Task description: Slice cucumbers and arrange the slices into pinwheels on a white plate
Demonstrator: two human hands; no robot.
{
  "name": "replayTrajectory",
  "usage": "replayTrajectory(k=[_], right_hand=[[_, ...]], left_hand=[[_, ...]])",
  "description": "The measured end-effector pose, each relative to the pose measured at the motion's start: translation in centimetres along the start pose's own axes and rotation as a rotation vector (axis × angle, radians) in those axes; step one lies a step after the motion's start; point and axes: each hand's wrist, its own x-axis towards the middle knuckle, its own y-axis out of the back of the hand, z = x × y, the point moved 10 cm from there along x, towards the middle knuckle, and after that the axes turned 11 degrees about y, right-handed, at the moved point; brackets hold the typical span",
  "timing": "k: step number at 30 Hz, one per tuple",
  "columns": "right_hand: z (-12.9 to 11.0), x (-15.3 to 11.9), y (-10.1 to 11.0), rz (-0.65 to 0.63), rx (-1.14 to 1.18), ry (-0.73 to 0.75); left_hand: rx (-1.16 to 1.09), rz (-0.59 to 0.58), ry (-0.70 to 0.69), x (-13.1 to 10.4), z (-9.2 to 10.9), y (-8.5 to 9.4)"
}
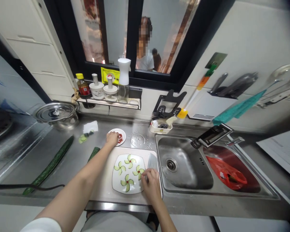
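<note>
White plates (138, 187), two: four cucumber pinwheels (127, 185) by right hand (151, 182), red bits (120, 138) under left hand (112, 138); hands apart, grips unclear.

We log: board (98, 190) on bench (181, 203); plate (116, 180) on board, cuc. slices (127, 182) on plate, knife (152, 161) R of it. Dish (123, 134) behind board. Sink (185, 192) R, bag (225, 174) in far-R basin. Whole cuc. (50, 164) L, pot (65, 124) behind it. Shelf (106, 102) w/ jars (97, 91) at back, below window (116, 29).
</note>
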Motion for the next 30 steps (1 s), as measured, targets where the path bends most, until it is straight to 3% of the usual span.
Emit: replayTrajectory(k=[9,14,18,22,26,30], right_hand=[[-0.2,0.4,0.1,-0.015,-0.013,-0.006],[-0.8,0.9,-0.2,-0.031,0.022,0.014],[-1.4,1.6,-0.5,-0.05,0.038,0.03],[-2.3,2.1,-0.6,-0.041,0.086,0.063],[-3.5,2.3,-1.0,-0.055,0.177,0.093],[-4.8,1.7,-2.3,-0.156,0.211,0.118]], left_hand=[[-0.031,0.03,0.034,-1.1,-0.4,0.9],[-0.16,0.091,0.054,-3.8,-0.4,2.0],[-0.37,0.111,-0.011,-8.0,0.8,1.9],[-0.513,0.066,-0.118,-13.9,2.5,0.8],[-0.511,-0.068,-0.261,-20.0,4.3,-1.1],[-0.419,-0.117,-0.295,-23.9,4.1,-2.3]])
